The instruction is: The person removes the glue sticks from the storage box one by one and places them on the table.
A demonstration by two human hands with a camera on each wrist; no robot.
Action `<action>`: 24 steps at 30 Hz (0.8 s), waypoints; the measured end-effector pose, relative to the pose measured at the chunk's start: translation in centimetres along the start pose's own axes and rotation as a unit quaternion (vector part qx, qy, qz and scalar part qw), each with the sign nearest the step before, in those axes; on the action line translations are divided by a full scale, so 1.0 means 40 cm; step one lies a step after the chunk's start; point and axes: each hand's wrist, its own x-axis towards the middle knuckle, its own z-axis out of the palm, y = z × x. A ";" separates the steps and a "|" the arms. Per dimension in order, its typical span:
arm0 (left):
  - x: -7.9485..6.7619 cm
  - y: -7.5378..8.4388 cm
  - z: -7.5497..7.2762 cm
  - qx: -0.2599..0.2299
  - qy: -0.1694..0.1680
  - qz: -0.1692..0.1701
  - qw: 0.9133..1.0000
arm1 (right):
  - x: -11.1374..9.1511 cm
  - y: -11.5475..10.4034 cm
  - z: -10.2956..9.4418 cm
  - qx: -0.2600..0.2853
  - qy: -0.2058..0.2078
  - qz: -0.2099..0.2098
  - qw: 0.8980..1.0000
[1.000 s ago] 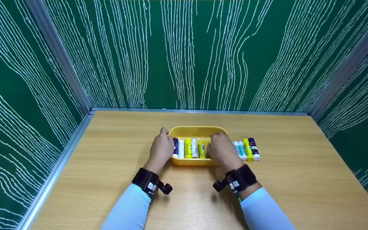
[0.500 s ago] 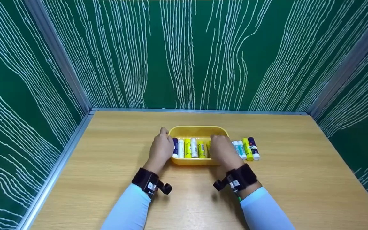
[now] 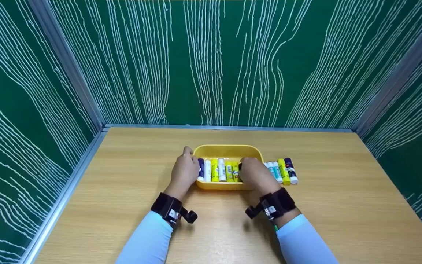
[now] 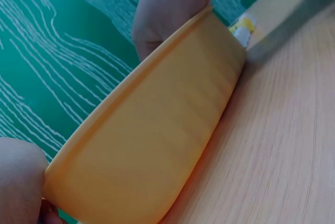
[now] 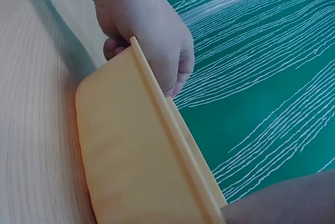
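A yellow plastic tray (image 3: 225, 186) sits on the table with a row of several glue sticks (image 3: 214, 170) inside, in purple, white and yellow. My left hand (image 3: 186, 170) grips the tray's left end; in the right wrist view its fingers wrap both sides of the rim (image 5: 157, 88). My right hand (image 3: 256, 174) reaches into the tray's right part with curled fingers. A dark stick end (image 3: 240, 166) shows at its fingertips, beside the rightmost yellow glue stick (image 3: 236, 171); the rest of that stick is hidden under the hand.
Right of the tray, more glue sticks lie side by side on the table: teal-and-white (image 3: 277, 172), yellow (image 3: 284, 171) and dark purple (image 3: 291, 171). Green walls with white lines (image 3: 203, 73) and metal frame edges (image 3: 229, 127) enclose the table.
Another yellow glue stick has come into view at the row's right end, shifted left against its neighbour. A dark stick end now shows at my right fingertips. My left hand stays in place.
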 end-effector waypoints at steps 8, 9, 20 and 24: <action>-0.001 0.001 -0.001 -0.006 -0.001 -0.002 1.000 | 0.000 0.011 -0.002 0.030 -0.001 -0.018 0.999; -0.001 0.001 -0.001 -0.007 -0.001 -0.004 1.000 | 0.000 0.013 -0.002 0.037 0.001 -0.022 0.999; 0.000 0.000 0.000 0.003 0.004 0.002 1.000 | -0.009 0.021 -0.018 0.121 -0.002 -0.033 0.992; 0.000 -0.002 -0.001 0.013 0.008 0.007 1.000 | -0.002 0.026 -0.014 0.098 0.014 -0.053 0.994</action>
